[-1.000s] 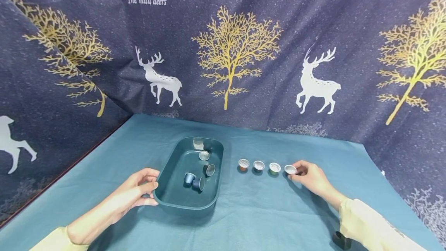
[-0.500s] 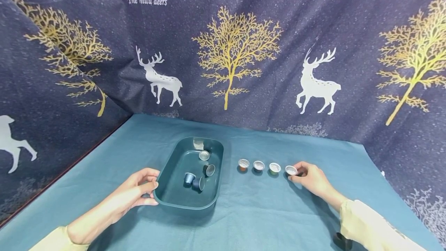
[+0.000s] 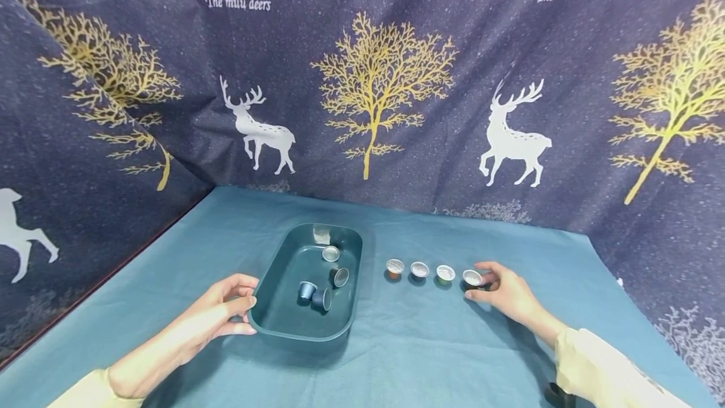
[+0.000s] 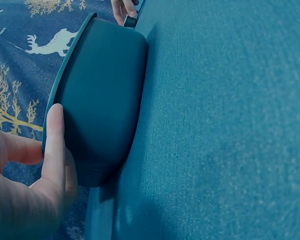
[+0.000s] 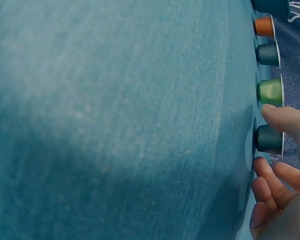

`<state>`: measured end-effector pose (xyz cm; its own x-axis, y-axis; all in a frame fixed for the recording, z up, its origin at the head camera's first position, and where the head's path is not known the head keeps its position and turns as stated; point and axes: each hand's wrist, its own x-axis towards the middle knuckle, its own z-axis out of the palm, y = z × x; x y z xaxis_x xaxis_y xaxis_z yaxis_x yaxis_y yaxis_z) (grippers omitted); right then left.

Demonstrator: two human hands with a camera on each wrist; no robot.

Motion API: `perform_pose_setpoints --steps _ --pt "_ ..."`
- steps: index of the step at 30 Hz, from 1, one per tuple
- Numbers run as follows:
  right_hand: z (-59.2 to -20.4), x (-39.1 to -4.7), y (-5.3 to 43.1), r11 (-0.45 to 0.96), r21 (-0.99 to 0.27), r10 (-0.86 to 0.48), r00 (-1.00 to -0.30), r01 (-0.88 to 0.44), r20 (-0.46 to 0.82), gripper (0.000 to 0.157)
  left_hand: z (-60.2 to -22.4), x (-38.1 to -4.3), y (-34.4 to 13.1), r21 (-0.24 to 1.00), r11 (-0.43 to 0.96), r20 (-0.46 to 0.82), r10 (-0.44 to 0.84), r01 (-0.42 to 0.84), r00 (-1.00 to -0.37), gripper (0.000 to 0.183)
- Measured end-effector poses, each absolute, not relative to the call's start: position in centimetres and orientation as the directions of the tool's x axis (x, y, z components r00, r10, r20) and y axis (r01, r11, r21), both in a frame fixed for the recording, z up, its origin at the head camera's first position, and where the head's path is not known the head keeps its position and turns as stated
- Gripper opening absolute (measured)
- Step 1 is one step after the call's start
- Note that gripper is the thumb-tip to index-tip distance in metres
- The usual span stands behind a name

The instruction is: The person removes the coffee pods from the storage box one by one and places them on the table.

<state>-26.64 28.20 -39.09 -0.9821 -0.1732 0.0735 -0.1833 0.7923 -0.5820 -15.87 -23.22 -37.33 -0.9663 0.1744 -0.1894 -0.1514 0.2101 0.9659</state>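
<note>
My left hand (image 3: pixel 223 310) grips the left rim of a dark green plastic bin (image 3: pixel 300 334), thumb at the rim and fingers against the outer wall (image 4: pixel 102 85). Inside the bin lie a silver-lidded coffee capsule (image 3: pixel 331 254), a dark capsule (image 3: pixel 340 277) and two blue capsules (image 3: pixel 306 291). To the right, my right hand (image 3: pixel 506 291) has thumb and fingers spread around a dark coffee capsule (image 5: pixel 270 139), with gaps on both sides in the right wrist view. That capsule stands on the cloth, foil lid up, at the right end of a row.
Left of that capsule, the row holds a green capsule (image 5: pixel 271 92), a dark teal capsule (image 5: pixel 268 54) and an orange capsule (image 5: pixel 264 27), all lid up. Blue cloth (image 3: pixel 419 357) covers the table. A dark curtain printed with deer and trees (image 3: pixel 370 99) hangs behind.
My right thumb and fingers have parted from the capsule at the row's right end, which they pinched before. The left hand and bin have stayed in place.
</note>
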Motion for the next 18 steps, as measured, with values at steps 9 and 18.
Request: perform_pose_setpoints --steps 9,18 --pt "-38.87 -26.33 28.03 0.783 -0.599 -0.16 -0.985 -0.168 0.067 0.073 -37.36 -15.8 -23.35 0.967 0.209 -0.184 0.189 -0.143 -0.965 0.053" --pt "-38.8 -26.2 28.19 0.777 -0.607 -0.158 -0.985 -0.163 0.062 0.073 -37.41 -15.81 -23.28 0.969 0.205 -0.174 0.18 -0.136 -0.968 0.052"
